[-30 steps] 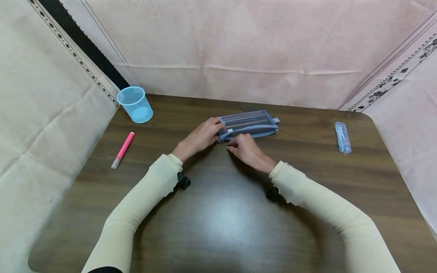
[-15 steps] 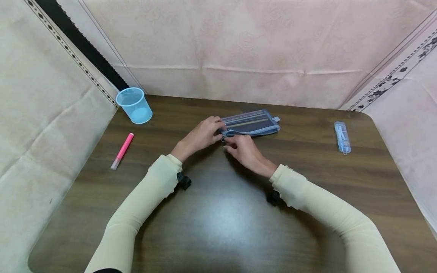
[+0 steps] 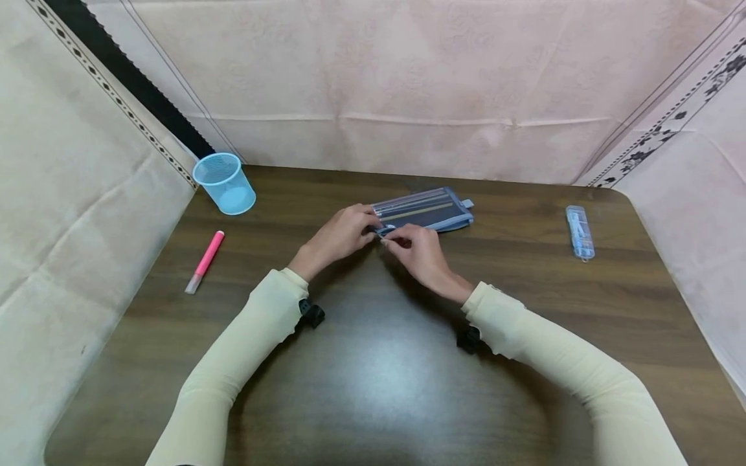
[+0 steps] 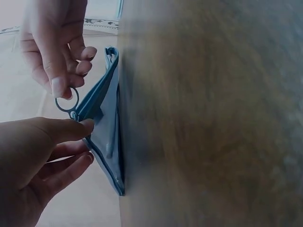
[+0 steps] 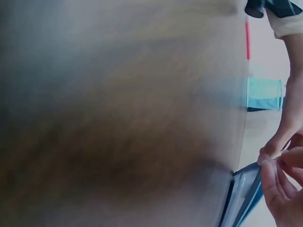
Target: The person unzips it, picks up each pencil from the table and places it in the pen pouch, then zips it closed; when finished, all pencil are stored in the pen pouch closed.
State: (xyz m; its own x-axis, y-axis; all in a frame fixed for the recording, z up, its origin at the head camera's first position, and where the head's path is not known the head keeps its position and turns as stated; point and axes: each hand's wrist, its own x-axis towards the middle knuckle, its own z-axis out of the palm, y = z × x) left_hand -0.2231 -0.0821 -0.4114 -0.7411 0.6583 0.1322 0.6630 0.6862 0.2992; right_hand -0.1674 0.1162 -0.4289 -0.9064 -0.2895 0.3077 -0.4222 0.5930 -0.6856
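A blue zip pencil pouch (image 3: 428, 208) with a see-through striped top lies near the back of the table in the head view. My left hand (image 3: 340, 234) pinches its left corner; in the left wrist view the thumb presses the zipped edge, with fingers beneath. My right hand (image 3: 424, 260) is at the same corner, its thumb and forefinger pinching the round ring (image 4: 65, 110) of the zip pull. Whether the zip is open along its length cannot be made out.
A light blue mesh cup (image 3: 226, 186) stands at the table's back left. Nearer lies a pink marker (image 3: 205, 262) with a clear cap. A small clear-blue case (image 3: 580, 233) lies at the right. Cloth sheets hang behind and at the sides.
My right fingers have moved slightly left and up to the pouch's corner and now pinch the ring. The pouch's zipped front edge has shifted. My left hand has stayed on the corner.
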